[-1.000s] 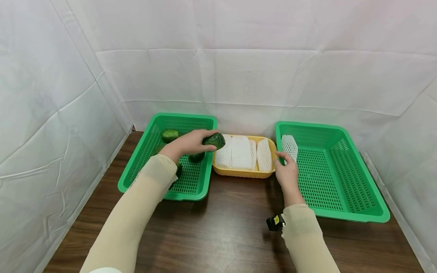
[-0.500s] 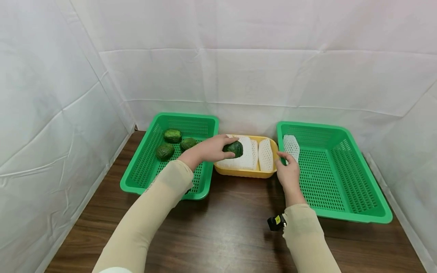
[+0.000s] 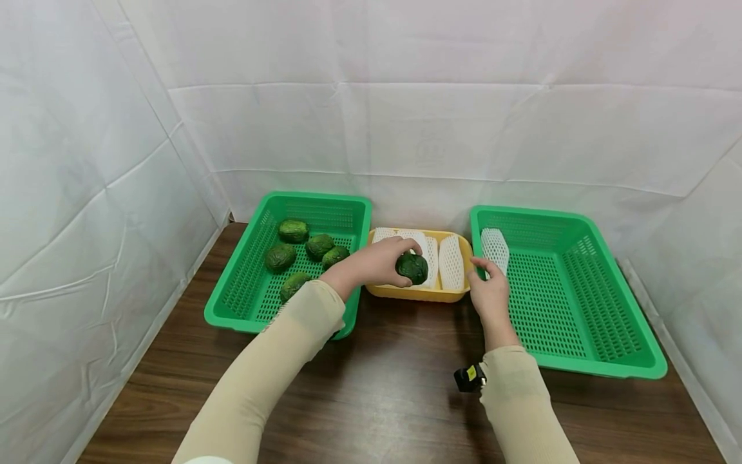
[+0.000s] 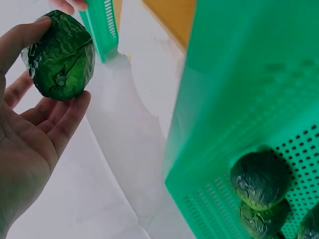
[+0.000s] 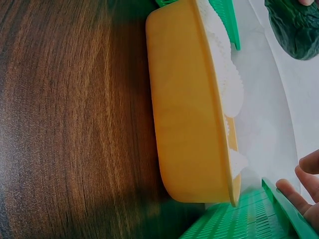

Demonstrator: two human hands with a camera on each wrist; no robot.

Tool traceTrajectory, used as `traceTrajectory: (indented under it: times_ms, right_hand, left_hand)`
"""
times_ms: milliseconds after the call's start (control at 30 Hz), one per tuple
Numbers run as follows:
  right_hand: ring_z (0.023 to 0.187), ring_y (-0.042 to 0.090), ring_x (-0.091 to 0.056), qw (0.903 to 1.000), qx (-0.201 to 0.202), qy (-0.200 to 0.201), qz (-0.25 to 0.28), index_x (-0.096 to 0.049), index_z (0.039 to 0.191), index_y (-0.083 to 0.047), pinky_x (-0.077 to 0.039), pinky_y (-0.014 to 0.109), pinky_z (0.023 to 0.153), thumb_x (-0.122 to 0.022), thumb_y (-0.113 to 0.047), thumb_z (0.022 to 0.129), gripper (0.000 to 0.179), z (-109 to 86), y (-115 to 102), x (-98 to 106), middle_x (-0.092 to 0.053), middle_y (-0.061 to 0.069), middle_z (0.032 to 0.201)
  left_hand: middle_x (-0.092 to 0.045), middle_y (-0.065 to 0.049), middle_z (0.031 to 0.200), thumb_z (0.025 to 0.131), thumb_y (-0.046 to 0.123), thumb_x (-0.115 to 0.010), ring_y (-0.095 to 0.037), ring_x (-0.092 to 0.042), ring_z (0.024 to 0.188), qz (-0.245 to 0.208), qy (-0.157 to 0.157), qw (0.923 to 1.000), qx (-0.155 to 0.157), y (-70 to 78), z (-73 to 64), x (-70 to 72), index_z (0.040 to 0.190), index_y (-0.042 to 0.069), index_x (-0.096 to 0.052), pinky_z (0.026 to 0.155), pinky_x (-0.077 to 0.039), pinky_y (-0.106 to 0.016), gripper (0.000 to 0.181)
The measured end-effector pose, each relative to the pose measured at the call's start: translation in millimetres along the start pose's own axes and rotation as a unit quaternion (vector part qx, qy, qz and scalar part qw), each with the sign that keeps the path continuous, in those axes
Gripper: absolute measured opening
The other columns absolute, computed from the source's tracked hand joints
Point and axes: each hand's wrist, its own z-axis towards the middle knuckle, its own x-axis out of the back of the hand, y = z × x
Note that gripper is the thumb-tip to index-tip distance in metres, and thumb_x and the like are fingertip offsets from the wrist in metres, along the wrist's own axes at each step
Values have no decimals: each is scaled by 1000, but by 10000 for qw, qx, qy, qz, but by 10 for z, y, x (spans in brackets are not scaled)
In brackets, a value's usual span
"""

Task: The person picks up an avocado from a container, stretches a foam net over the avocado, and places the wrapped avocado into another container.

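My left hand (image 3: 387,261) grips a dark green, wrinkled avocado (image 3: 412,267) between thumb and fingers, over the yellow tray (image 3: 417,295). Its stem end faces the camera in the left wrist view, where the avocado (image 4: 62,57) sits at the fingertips. White foam net sleeves (image 3: 450,263) lie side by side in the tray, partly hidden behind the left hand. At the tray's right end, my right hand (image 3: 489,293) has its fingers loosely bent with nothing between them. Its fingertips (image 5: 289,189) show near the right basket's rim in the right wrist view.
To the left stands a green basket (image 3: 232,320) with several avocados (image 3: 281,258) inside. A second green basket (image 3: 585,367) stands at right, with one white net-sleeved item (image 3: 494,248) in its left back corner. White cloth walls (image 3: 429,142) enclose the brown wooden table (image 3: 371,399).
My left hand has carried the avocado rightward from the left basket's edge to above the yellow tray, uncovering more avocados in that basket. The right hand has barely moved.
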Motion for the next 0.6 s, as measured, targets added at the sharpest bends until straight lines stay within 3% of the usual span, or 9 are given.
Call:
traceTrajectory:
  times_ms: [233,433,600]
  right_hand:
    - [128,26,-34,10000,-59,-14,23,-55,126,-3,-36,42,93,-47,-9,92,35,-3,-12,-2,-46,12,135]
    - [126,26,-35,10000,-49,-33,7,-55,126,-3,-37,41,91,-47,-9,92,35,-12,-19,-3,-45,12,135]
    - [125,27,-36,10000,-15,-22,-2,-55,126,-3,-37,40,89,-47,-9,93,34,-17,-17,7,-46,13,135]
  left_hand:
    - [-52,-4,118,78,32,-75,-17,-49,108,-141,39,9999,16,91,59,-58,124,16,-50,89,-42,-30,55]
    - [-55,-5,118,75,37,-77,-17,-51,108,-215,-70,9997,-65,123,113,-132,128,10,-52,90,-41,-29,65]
    - [-56,-4,118,77,37,-75,-16,-52,106,-12,-189,9998,-73,145,151,-205,127,11,-54,90,-42,-27,59]
